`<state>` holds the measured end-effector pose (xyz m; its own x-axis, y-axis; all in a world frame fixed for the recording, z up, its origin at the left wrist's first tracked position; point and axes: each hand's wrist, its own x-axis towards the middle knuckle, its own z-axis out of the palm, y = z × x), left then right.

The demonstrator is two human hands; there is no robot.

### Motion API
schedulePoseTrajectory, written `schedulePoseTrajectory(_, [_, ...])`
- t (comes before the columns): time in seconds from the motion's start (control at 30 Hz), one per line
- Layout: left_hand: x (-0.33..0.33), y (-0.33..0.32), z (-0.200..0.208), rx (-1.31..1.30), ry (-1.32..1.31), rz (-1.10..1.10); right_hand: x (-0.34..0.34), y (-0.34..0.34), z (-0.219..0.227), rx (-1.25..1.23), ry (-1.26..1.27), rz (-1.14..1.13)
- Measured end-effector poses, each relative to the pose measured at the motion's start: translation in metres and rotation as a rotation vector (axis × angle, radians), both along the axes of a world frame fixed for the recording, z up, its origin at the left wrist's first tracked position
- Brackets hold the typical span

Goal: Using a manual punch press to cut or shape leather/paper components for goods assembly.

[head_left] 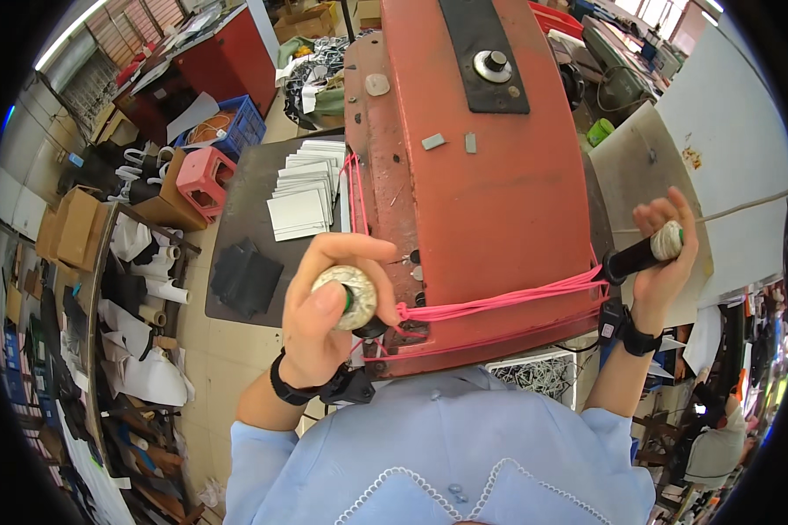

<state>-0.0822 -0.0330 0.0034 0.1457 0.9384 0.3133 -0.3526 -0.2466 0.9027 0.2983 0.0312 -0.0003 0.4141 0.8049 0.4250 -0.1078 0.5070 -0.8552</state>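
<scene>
My left hand (305,328) is closed around a handle with a pale wrapped knob (364,297). Its thumb lies on the green button at the knob's end. On the other side, my right hand (659,284) curls loosely round a matching handle with a black shaft (630,260) and a wrapped end; some of its fingers stick up past the grip. Both handles stand at the near edge of a large red machine (499,201). Pink cord (508,296) is strung between them across the machine's front, and more runs along its left side.
Left of the machine, a dark table (236,197) bears fanned white sheets (298,216) and black pieces (247,277). Beyond are a pink stool (204,181) and a blue crate (241,125). A rack of rolls and scraps (144,289) stands far left; a pale panel (718,149) stands at right.
</scene>
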Motion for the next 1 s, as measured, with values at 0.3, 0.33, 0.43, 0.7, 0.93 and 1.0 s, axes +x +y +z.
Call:
schedulePoseTrajectory(0.3, [-0.017, 0.003, -0.031, 0.025, -0.13, 0.006, -0.009, -0.016, -0.016, -0.05, 0.083, 0.15])
schedulePoseTrajectory(0.33, [-0.018, 0.003, -0.035, 0.024, -0.134, -0.002, -0.009, -0.016, -0.02, -0.048, 0.079, 0.15])
schedulePoseTrajectory(0.43, [-0.02, 0.004, -0.043, 0.024, -0.14, -0.021, -0.009, -0.015, -0.029, -0.046, 0.07, 0.153])
schedulePoseTrajectory(0.7, [-0.014, 0.001, -0.033, 0.06, -0.069, 0.03, -0.012, -0.013, -0.026, -0.008, 0.071, 0.104])
schedulePoseTrajectory(0.93, [0.011, -0.003, -0.015, 0.032, 0.0, 0.004, 0.015, 0.002, -0.01, -0.028, -0.001, 0.096])
schedulePoseTrajectory(1.0, [0.023, 0.001, -0.02, 0.08, -0.018, -0.155, 0.042, 0.011, -0.011, -0.039, -0.035, 0.078])
